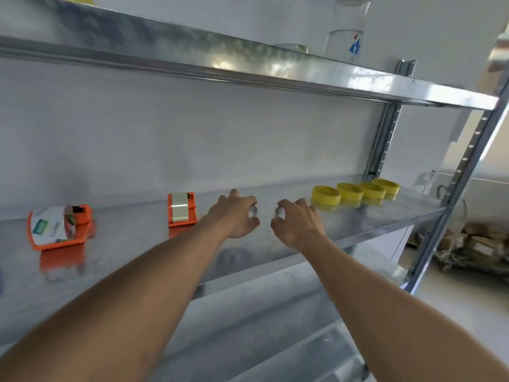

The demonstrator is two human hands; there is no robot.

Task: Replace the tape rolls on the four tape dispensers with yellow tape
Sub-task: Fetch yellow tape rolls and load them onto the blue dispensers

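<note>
The fingers [252,209] of the left hand [235,216] are curled around a small clear object [253,211], and the fingers [283,208] of the right hand [296,224] are curled around a second small clear object [278,212]; what these objects are cannot be told, as both are largely hidden and blurred. The two hands are held close together, not touching, above the middle of the shelf.

A metal shelving unit [468,161] is shown against a white wall [192,133]. An upper shelf [248,67] is seen overhead, carrying a clear glass bottle [347,28] toward the right. The middle shelf [137,257] carries the task items, and a lower shelf [275,326] is visible beneath it.

On the left of the middle shelf, an orange tape dispenser [60,227] is laid on its side, with a white printed card still attached. A second orange tape dispenser [181,208] is stood upright just left of the left hand and is loaded with a clear tape roll [179,206].

At the far right of the middle shelf, four yellow tape rolls [355,193] are laid flat in a row, touching or nearly touching. The nearest roll is located just beside the right hand.

At the right, beyond the unit, a heap of brown material [473,252] is seen on the floor.
</note>
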